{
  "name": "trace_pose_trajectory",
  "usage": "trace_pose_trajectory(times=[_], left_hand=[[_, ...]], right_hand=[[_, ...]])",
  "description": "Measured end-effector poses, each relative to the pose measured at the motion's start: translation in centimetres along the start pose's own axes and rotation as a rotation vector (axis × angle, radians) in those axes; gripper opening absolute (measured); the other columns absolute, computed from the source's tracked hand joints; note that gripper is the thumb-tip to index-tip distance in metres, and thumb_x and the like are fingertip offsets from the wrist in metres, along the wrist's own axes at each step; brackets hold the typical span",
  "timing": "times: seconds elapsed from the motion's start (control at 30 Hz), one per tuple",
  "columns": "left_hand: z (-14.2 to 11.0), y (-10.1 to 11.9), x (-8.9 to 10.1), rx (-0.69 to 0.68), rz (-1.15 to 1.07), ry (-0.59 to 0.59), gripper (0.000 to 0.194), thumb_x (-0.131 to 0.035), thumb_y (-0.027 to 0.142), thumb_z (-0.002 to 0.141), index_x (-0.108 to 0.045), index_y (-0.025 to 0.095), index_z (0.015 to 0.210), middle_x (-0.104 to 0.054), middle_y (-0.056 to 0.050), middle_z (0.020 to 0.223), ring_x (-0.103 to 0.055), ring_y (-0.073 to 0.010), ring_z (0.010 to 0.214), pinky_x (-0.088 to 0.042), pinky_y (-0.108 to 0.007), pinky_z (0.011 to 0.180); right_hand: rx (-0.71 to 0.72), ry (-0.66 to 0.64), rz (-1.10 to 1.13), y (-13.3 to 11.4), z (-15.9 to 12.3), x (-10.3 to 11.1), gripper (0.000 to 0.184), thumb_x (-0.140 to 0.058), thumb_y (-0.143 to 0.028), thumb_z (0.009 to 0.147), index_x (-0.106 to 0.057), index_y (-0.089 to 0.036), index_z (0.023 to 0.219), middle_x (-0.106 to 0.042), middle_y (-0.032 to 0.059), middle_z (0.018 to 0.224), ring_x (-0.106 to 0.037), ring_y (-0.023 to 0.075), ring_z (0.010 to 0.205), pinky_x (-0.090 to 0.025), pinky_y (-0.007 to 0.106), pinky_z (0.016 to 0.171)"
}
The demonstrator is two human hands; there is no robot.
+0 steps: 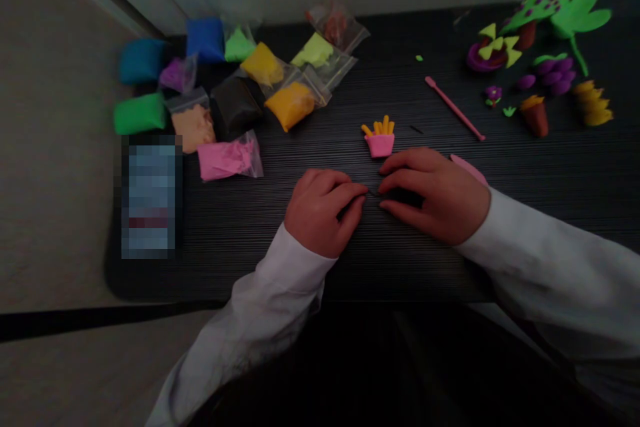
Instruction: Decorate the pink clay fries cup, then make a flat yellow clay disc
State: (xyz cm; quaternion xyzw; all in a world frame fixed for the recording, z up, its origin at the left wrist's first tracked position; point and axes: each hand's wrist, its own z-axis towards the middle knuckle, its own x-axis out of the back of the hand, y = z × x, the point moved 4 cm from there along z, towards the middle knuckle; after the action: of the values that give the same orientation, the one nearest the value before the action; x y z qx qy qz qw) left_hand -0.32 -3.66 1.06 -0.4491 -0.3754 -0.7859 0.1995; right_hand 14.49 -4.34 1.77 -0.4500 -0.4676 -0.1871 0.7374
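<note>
Left grip (323, 212), tips close at a dark strand (373, 193), pinch unclear; right grip (436, 192) spread.
Pink fries model (381, 144) just beyond, on the black bench (235, 240).

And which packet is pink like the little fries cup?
The pink packet, lying nearest the front of the table, just in front of the peach packet and black packet. No other packet is pink like the fries cup.

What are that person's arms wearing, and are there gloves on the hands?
No gloves: the left hand and right hand are bare. The left sleeve and right sleeve are long, loose and whitish, with creases, and reach the wrists.
</note>
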Motion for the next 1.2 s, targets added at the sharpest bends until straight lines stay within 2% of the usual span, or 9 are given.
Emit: trace_pose_trajectory(times=[0.37, 0.9, 1.2], left_hand=[[-0.11, -0.06, -0.02, -0.012, 0.001, 0.001, 0.018, -0.051, 0.023, 0.074, -0.062, 0.018, 0.086, -0.058, -0.003, 0.081, -0.05, -0.015, 0.078, -0.041, -0.03, 0.074], [-0.08, -0.05, 0.0, -0.006, -0.002, 0.003, 0.017, -0.052, 0.024, 0.073, -0.063, 0.019, 0.085, -0.059, -0.003, 0.081, -0.05, -0.0151, 0.078, -0.041, -0.031, 0.073], [-0.07, -0.09, -0.01, 0.002, -0.005, 0.002, 0.017, -0.052, 0.024, 0.073, -0.063, 0.019, 0.085, -0.059, -0.003, 0.08, -0.05, -0.0149, 0.078, -0.041, -0.031, 0.073]], right_hand=[[0.029, 0.02, -0.078, -0.54, 0.25, -0.75, 0.019, -0.044, -0.024, 0.078, -0.061, -0.017, 0.085, -0.056, 0.0072, 0.098, -0.048, 0.0203, 0.089, -0.037, 0.035, 0.076], [-0.003, 0.103, -0.096, -0.56, 0.31, -0.8, 0.017, -0.047, -0.024, 0.076, -0.06, -0.016, 0.083, -0.056, 0.008, 0.094, -0.048, 0.021, 0.089, -0.038, 0.035, 0.074], [0.0, 0.083, -0.146, -0.71, 0.29, -0.88, 0.019, -0.045, -0.025, 0.077, -0.059, -0.016, 0.086, -0.056, 0.0087, 0.094, -0.048, 0.0217, 0.088, -0.037, 0.035, 0.073]])
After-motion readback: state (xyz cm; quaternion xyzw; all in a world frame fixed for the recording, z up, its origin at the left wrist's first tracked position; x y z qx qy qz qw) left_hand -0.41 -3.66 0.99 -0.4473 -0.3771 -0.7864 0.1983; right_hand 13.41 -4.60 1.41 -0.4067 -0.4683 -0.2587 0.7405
